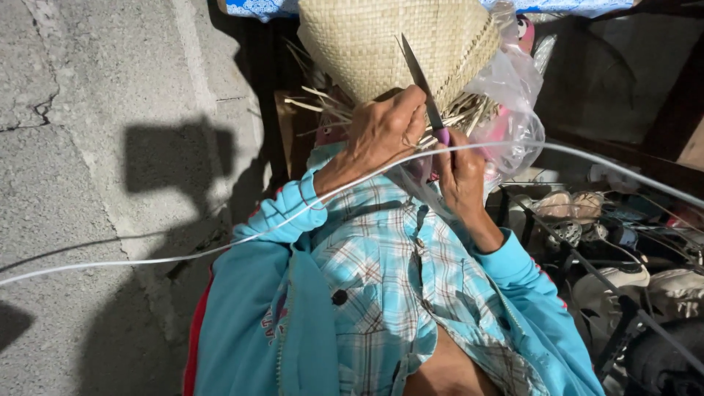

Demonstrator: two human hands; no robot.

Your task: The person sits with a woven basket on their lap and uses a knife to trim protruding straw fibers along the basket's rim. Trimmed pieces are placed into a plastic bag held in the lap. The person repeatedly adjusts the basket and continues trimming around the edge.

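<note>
Left hand (385, 132) curled shut over the lower edge of the woven piece (389, 44), fingers bunched where the loose strand ends (323, 103) stick out. Right hand (460, 172) closed round the purple handle of a knife (422, 77), blade angled up and lying against the weave's face.

Woven piece sits at top centre, just above both hands, held up over the lap. Pale flat-strip plaiting, cone or pouch shape. Clear plastic bag (513, 95) bunched just beside it on the right, something pink inside.

Handling, by judgement: light, carried easily one-handed. Woven body looks semi-stiff, should flex without collapsing; unwoven ends look dry and brittle, likely to snap or fray if bent hard. Surface appears smooth, a little slippery. Best hold looks like the finished weave just above the loose ends, where the left hand is; gripping the ends alone would let them pull out.

White cord (147, 257) runs across the view in front of the arms. Rack of shoes (579, 209) to the right; concrete floor (88, 147) left.
</note>
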